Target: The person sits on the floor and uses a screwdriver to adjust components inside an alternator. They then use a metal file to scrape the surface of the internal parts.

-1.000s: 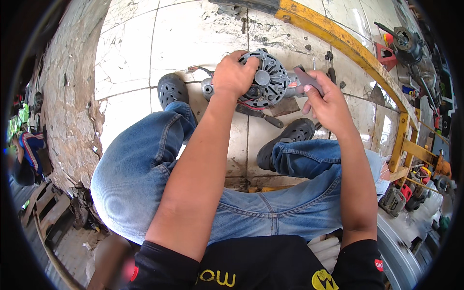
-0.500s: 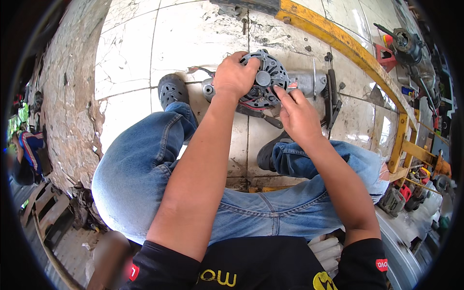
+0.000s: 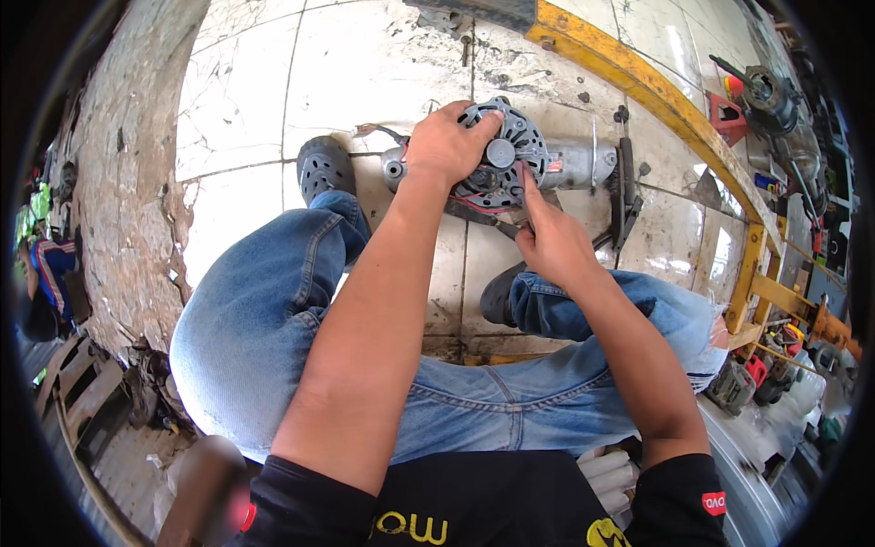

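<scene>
A round, slotted grey metal alternator faces up on the tiled floor between my feet. Around its upper left rim my left hand is closed, thumb lying over the slotted face. My right hand reaches in from the lower right, its index finger stretched out onto the face below the round centre hub. That hand's thumb is apart from the index finger; the other fingers are partly hidden. A dark-handled tool lies below the alternator, partly hidden near my right thumb. Behind it rests a grey cylindrical metal part.
Black bar-like tools lie right of the cylindrical part. A yellow metal frame curves across the far right. Beyond it stand a red jack stand and greasy machine parts. Rough broken concrete borders the tiles at left.
My right hand has shifted slightly down and left, its index finger now straighter on the alternator's face. My left hand keeps its hold on the rim.
</scene>
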Demonstrator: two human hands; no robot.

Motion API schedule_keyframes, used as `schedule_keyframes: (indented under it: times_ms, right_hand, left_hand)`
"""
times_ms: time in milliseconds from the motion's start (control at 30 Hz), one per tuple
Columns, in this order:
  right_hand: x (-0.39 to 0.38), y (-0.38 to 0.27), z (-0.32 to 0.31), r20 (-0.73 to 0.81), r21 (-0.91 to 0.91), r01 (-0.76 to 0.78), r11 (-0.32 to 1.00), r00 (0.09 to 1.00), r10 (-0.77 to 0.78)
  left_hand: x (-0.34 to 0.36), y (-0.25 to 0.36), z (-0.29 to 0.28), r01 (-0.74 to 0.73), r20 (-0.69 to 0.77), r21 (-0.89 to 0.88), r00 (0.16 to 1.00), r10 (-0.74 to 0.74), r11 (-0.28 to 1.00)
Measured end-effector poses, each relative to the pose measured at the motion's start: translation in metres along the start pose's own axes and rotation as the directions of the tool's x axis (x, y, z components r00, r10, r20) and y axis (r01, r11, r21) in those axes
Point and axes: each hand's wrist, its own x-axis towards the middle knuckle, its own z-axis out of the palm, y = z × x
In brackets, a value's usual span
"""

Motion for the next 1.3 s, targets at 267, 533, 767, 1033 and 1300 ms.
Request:
schedule_keyframes:
  times_ms: [267, 533, 767, 1033, 1300]
  right_hand:
    - [-0.005, -0.006, -0.005, 0.109, 0.059, -0.108, 0.992, 0.989, 0.101]
    - [0.003, -0.007, -0.006, 0.134, 0.092, -0.122, 0.988, 0.985, 0.109]
    - [0.003, -0.004, 0.001, 0.052, 0.037, -0.082, 0.996, 0.995, 0.080]
    - [-0.009, -0.009, -0.010, 0.177, 0.040, -0.107, 0.993, 0.979, 0.098]
    - [-0.007, -0.008, -0.013, 0.222, 0.069, -0.125, 0.990, 0.969, 0.107]
  left_hand:
    - [-0.001, 0.000, 0.002, -0.006, 0.012, 0.034, 1.000, 0.006, 0.999]
    - [-0.001, -0.001, 0.002, 0.000, 0.004, -0.012, 1.000, 0.000, 1.000]
    - [-0.001, 0.001, 0.000, -0.014, 0.009, -0.017, 1.000, 0.015, 1.000]
    - [0.002, -0.004, 0.000, -0.036, -0.008, -0.002, 0.999, 0.036, 0.999]
    - [0.004, -0.008, 0.003, -0.033, -0.001, -0.041, 0.999, 0.033, 0.999]
